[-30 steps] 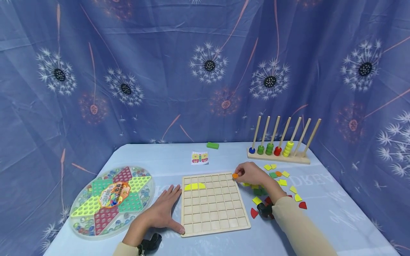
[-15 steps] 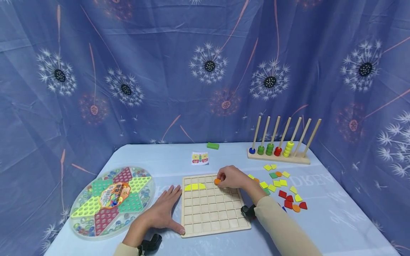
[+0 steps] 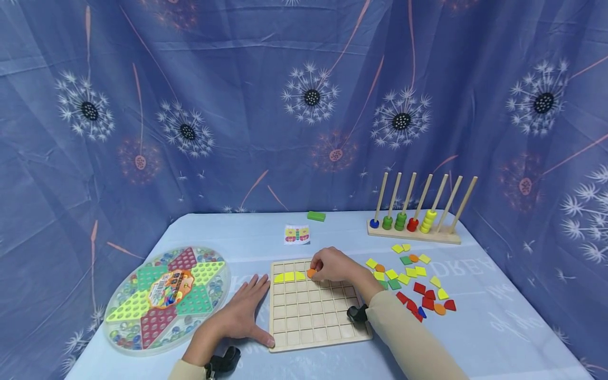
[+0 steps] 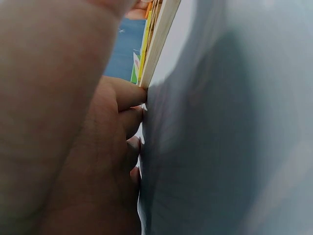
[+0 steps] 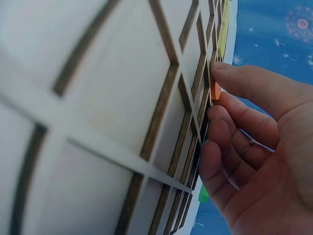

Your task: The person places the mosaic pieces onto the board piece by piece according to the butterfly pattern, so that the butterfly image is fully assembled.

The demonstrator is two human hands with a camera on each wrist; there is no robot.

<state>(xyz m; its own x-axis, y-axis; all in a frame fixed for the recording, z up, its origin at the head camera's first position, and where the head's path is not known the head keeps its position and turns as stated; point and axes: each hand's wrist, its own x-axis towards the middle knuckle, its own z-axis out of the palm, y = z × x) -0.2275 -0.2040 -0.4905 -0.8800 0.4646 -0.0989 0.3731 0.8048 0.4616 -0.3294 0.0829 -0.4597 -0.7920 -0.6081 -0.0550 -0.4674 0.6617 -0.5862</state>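
Observation:
A square wooden grid board (image 3: 309, 323) lies on the table. Yellow tiles (image 3: 288, 276) fill three neighbouring cells near its far left corner; the rightmost has a rounded corner. Just right of them, my right hand (image 3: 332, 265) pinches an orange round tile (image 3: 311, 273) between thumb and index finger. In the right wrist view the orange tile (image 5: 216, 90) is at the board's surface; whether it sits in a cell is unclear. My left hand (image 3: 241, 315) rests spread on the table, its thumb at the board's near left corner and its index fingertip beside the left edge.
Loose yellow, green, orange, red and blue tiles (image 3: 420, 271) are scattered right of the board. Behind it lie a small pattern card (image 3: 296, 235) and a green block (image 3: 315, 216). A round marble game board (image 3: 166, 301) is at left; a pegged bead rack (image 3: 413, 232) stands back right.
My right hand has carried the orange tile leftward from the board's far right corner to beside the yellow tiles. The left hand has stayed in place.

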